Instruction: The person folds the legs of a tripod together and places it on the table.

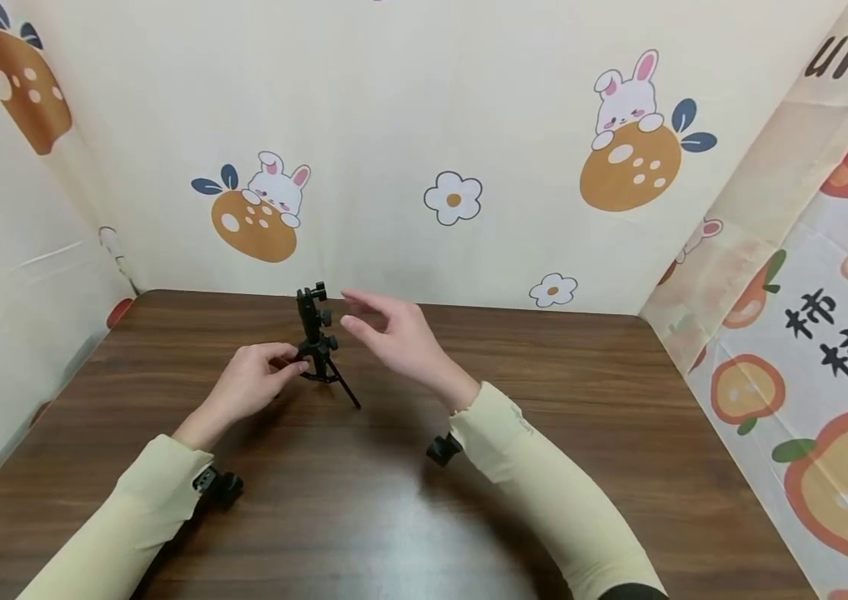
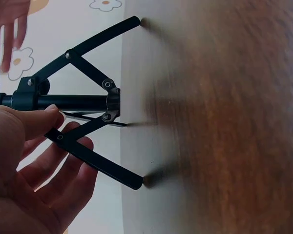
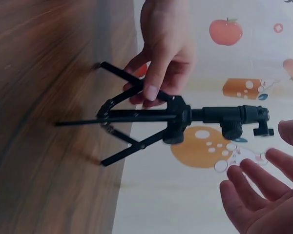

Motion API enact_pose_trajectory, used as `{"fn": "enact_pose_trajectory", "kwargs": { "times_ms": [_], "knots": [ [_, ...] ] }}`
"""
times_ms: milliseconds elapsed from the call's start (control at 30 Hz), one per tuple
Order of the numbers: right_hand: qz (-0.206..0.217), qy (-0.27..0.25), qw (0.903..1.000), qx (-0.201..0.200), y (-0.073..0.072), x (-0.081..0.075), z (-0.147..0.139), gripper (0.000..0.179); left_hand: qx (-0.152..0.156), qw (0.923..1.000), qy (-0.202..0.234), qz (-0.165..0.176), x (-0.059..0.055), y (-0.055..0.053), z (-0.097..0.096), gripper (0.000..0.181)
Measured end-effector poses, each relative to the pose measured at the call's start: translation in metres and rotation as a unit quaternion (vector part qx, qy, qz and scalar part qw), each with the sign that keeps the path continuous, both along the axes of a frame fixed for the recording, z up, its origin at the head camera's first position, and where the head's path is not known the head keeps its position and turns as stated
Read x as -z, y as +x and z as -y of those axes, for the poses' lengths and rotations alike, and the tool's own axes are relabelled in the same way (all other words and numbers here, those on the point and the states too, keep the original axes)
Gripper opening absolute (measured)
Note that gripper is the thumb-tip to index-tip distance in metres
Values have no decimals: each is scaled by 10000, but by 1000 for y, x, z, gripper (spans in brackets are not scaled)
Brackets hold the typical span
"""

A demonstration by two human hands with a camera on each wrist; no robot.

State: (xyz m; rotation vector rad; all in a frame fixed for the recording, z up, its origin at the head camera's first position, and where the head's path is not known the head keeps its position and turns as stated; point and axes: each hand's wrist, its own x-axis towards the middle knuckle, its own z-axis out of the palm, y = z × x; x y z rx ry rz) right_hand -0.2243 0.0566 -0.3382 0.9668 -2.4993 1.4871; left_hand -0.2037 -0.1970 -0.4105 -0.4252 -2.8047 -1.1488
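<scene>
A small black mini tripod [image 1: 311,321] stands upright near the back of the table, its legs spread. My left hand [image 1: 251,385] pinches one of its legs between thumb and fingers, close under the collar, as the left wrist view shows on the leg [image 2: 100,165]. To the right of the tripod's top, my right hand [image 1: 404,343] is held in the air with its fingers loosely extended and apart from the tripod. Knobs [image 3: 232,129] jut from the tripod's column in the right wrist view, and a small clamp-like head [image 3: 261,127] tops it.
The brown wood-grain table [image 1: 363,517] ends at a cream cloth backdrop [image 1: 393,108] with rabbits and flowers, just behind the tripod. Printed cloth also hangs at the left and right sides. Both wrists carry small black cameras [image 1: 442,450] close over the table.
</scene>
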Motion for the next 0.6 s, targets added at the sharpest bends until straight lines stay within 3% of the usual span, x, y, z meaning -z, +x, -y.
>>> {"fn": "enact_pose_trajectory", "kwargs": {
  "times_ms": [200, 333, 600],
  "knots": [
    [-133, -328, 9991, -222, -4, -15, 26, 47, -3, 10000, 15, -89, 0, 0, 1, 11],
    [-214, -446, 9982, -350, -5, -20, 40, 39, -19, 9998, 73, -205, 0, 0, 0, 10],
    [-244, -320, 9990, 193, -5, -17, 53, 23, -35, 9995, 259, -167, -3, -1, -1, 10]
  ]
}}
